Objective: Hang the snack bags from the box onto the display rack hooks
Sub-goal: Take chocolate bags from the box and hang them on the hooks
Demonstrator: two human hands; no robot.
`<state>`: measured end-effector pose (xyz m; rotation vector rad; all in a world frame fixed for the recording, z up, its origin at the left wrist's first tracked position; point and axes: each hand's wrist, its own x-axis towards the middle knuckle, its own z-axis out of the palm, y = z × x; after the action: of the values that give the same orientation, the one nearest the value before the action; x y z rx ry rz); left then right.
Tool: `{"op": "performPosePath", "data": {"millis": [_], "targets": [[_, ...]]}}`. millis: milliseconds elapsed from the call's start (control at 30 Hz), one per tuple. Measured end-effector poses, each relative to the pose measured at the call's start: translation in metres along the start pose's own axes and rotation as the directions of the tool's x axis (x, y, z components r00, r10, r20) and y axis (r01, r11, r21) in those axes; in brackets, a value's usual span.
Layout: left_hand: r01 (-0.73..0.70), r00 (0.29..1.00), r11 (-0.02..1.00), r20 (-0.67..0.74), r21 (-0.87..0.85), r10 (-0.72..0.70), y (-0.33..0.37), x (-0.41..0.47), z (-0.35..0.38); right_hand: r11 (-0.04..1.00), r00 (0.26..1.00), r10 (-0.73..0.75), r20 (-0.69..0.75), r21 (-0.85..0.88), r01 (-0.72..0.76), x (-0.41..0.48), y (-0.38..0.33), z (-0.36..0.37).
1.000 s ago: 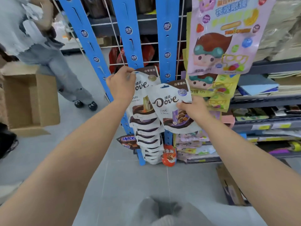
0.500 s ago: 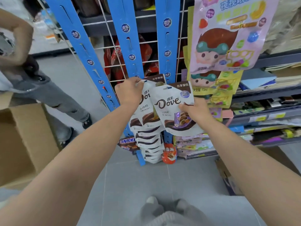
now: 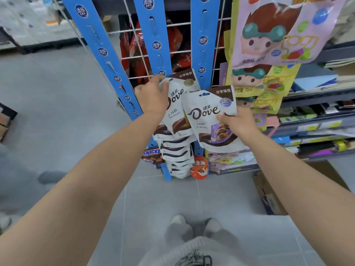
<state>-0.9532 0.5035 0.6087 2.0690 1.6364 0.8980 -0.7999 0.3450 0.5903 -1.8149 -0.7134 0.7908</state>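
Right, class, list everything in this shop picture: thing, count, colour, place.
front Dove bag: one, white and brown, centre
rear Dove bag: one, white and brown, behind it
hung Dove bags: stack, count unclear, white, below
hanging strips: three, blue, top
Snickers pack: one, brown, lower centre
cartoon bags: several, pink and yellow, upper right
cardboard box: one, brown, floor right
left hand: one, grips rear Dove bag's top
right hand: one, pinches front Dove bag
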Motion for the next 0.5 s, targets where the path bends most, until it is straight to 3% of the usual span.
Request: {"op": "performPosePath", "data": {"millis": [167,267,400,500], "targets": [[0.086,0.995,0.995,-0.041,-0.059,-0.088,0.008,-0.001,-0.005,1.000,1.000,-0.014,-0.005,-0.004,0.014,-0.002,-0.003,-0.003],[0.247,0.968,0.955,-0.010,-0.165,-0.252,0.013,0.003,-0.010,1.000,1.000,-0.016,-0.005,-0.006,0.016,-0.001,-0.004,-0.004],[0.531,0.846,0.747,0.191,-0.401,-0.498,0.018,0.013,-0.020,1.000,1.000,0.000,0.007,-0.007,0.000,0.001,-0.004,-0.003],[0.607,0.794,0.676,0.276,-0.418,-0.542,0.024,0.016,-0.024,1.000,1.000,-0.006,0.025,-0.012,0.006,0.002,-0.004,0.000]]}}
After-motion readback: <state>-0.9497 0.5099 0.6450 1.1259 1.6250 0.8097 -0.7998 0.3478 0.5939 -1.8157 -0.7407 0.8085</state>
